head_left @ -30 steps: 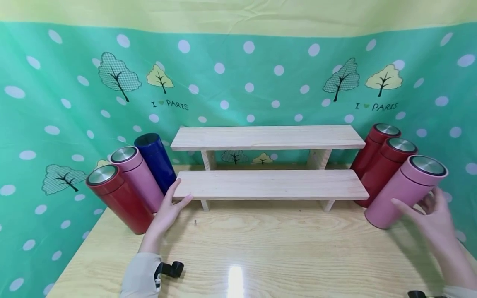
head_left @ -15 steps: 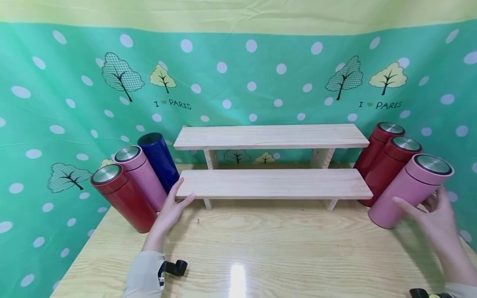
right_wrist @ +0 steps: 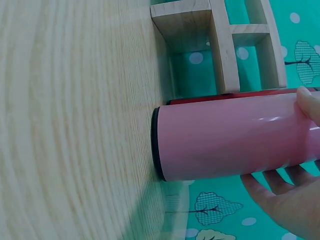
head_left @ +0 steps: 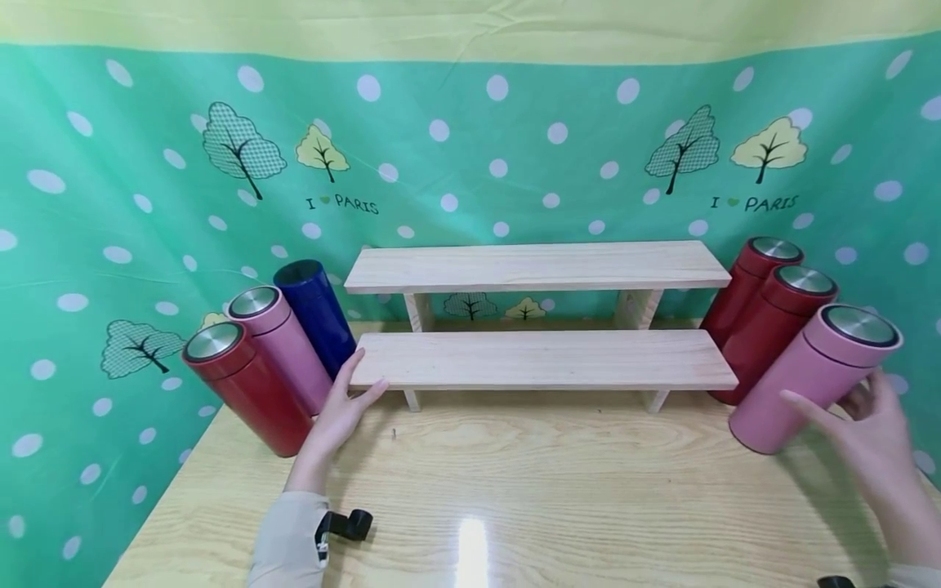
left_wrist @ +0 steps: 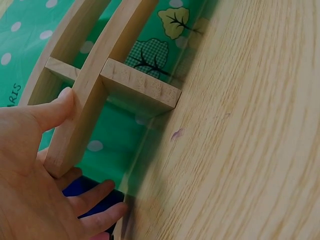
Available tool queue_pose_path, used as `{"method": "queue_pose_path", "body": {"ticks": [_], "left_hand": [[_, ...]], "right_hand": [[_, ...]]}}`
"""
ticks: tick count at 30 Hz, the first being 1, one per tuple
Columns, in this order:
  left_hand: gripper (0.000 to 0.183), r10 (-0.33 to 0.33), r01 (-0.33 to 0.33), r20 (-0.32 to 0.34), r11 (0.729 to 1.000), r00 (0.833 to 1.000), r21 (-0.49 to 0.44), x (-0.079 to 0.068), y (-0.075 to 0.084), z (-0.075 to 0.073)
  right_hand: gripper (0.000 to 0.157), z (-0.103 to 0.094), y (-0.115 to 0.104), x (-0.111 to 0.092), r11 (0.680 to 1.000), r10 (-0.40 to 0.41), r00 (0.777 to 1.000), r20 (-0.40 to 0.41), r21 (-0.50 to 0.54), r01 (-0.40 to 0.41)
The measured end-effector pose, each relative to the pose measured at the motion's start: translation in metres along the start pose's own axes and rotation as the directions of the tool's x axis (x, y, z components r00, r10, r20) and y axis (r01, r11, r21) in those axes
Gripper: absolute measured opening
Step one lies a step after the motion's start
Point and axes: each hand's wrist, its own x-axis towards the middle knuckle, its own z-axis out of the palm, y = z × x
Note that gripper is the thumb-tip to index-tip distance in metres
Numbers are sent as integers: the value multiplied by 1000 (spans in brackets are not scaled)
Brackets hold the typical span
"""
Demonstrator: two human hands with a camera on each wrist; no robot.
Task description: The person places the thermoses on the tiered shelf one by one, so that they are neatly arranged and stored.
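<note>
A two-tier wooden shelf [head_left: 544,359] stands on the table against the cloth. My left hand [head_left: 338,416] grips the left end of its lower board. In the left wrist view the thumb lies on the board's front edge, with the other fingers reaching past its end. At the right, my right hand [head_left: 871,425] holds a pink thermos [head_left: 804,392] upright, thumb on the near side and fingers on the far side. The right wrist view has the thermos's dark base [right_wrist: 157,145] at the tabletop; whether it touches cannot be told.
Two red thermoses, the nearer red thermos [head_left: 772,335] among them, stand behind the held one. Left of the shelf are another red thermos [head_left: 257,392], a pink thermos [head_left: 290,351] and a dark blue cup-like cylinder [head_left: 316,314]. A green dotted cloth [head_left: 515,188] hangs behind.
The head view has shifted slightly, so everything appears a little farther right. Both hands keep their hold on the shelf and the pink thermos.
</note>
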Motion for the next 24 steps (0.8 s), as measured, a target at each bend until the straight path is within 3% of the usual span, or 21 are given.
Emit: {"method": "queue_pose_path", "body": {"ticks": [5, 8, 12, 17, 20, 24], "left_hand": [[81, -8, 8, -5, 1000, 1000, 10, 1, -2, 0], [81, -12, 12, -7, 1000, 1000, 9, 3, -3, 0], [81, -12, 12, -4, 1000, 1000, 3, 4, -3, 0], [80, -11, 11, -4, 1000, 1000, 7, 4, -2, 0], [80, -10, 10, -5, 1000, 1000, 7, 3, -2, 0], [81, -8, 8, -5, 1000, 1000, 1, 2, -2, 0]], "right_hand": [[88, -4, 0, -5, 1000, -2, 1000, 3, 26, 2], [83, -6, -3, -8, 990, -10, 1000, -1, 139, 10], [81, -10, -9, -11, 976, -38, 999, -10, 212, 39], [82, -9, -16, -14, 970, -58, 998, -33, 235, 65], [83, -7, -21, -15, 977, -74, 996, -52, 194, 83], [85, -3, -28, -17, 994, -88, 993, -72, 54, 92]]}}
